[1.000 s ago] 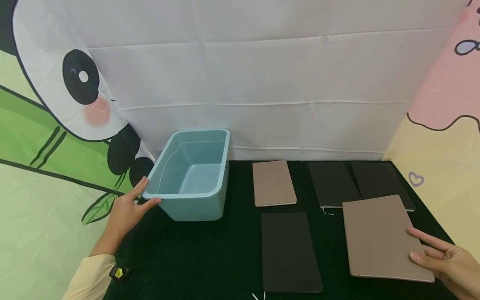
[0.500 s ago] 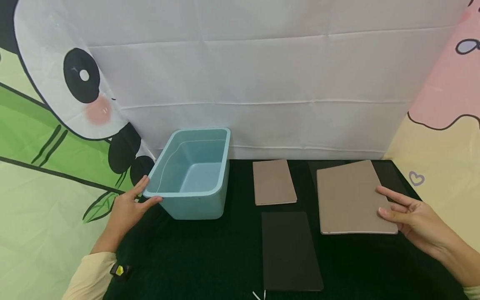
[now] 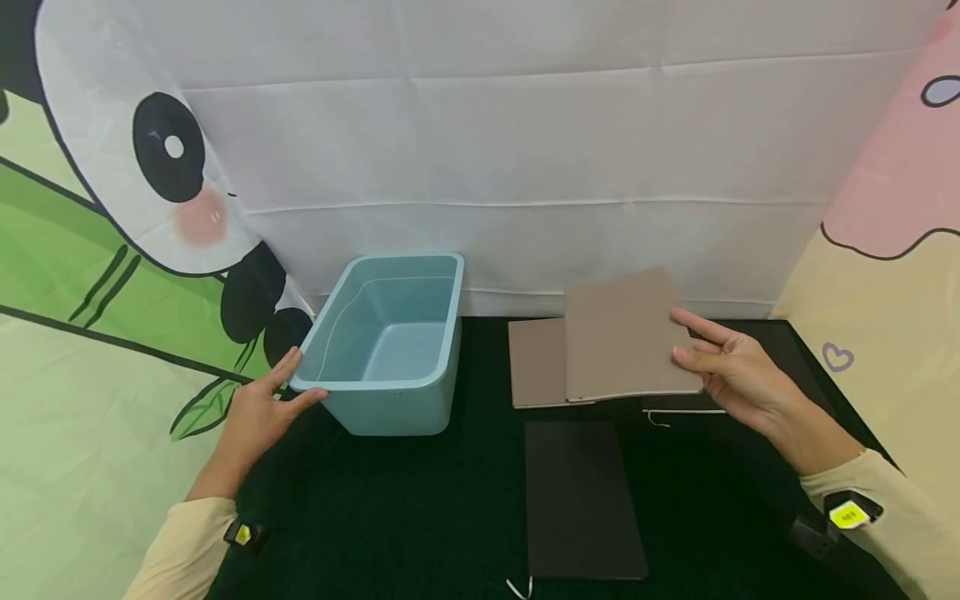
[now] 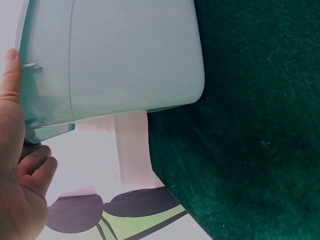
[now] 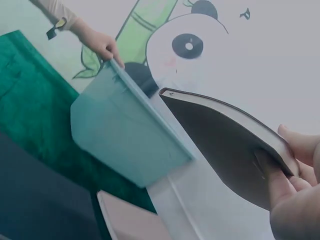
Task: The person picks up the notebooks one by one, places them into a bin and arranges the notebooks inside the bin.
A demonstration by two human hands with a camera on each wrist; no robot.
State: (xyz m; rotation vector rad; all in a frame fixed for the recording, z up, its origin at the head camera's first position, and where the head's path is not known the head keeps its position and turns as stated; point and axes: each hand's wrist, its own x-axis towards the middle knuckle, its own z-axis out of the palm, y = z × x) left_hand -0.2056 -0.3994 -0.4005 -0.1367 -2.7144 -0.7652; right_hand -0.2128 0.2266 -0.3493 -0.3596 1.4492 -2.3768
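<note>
Gripping a large tan notebook [image 3: 626,335] by its right edge, the right hand [image 3: 731,371] was seen w/ fingers on top and thumb underneath, so that hand was clamped on the cover. The notebook was held off the bench [image 3: 420,517], tilted, approx. level w/ the bin's rim, between the two hands. In the right wrist view its dark underside [image 5: 225,145] and pale page edge were shown, pinched near the fingertips [image 5: 295,145].

A light blue plastic bin [image 3: 386,342] was steadied at its near left corner by the left hand [image 3: 258,412]: thumb laid along the rim, fingers under the lip, loosely curled round the corner. This was confirmed in the left wrist view, where the thumb [image 4: 10,80] was pressed to the bin's wall [image 4: 130,55].

A smaller tan notebook [image 3: 534,364] was lying flat on the bench, just below and left of the raised one, partly covered by it. A black notebook [image 3: 581,500] was lying nearer the person, below the right hand, w/ a white ribbon at its near edge. More dark notebooks [image 3: 795,350] were partly hidden beyond the right hand. A panda-print backdrop [image 3: 150,183] was hung behind the left hand.
</note>
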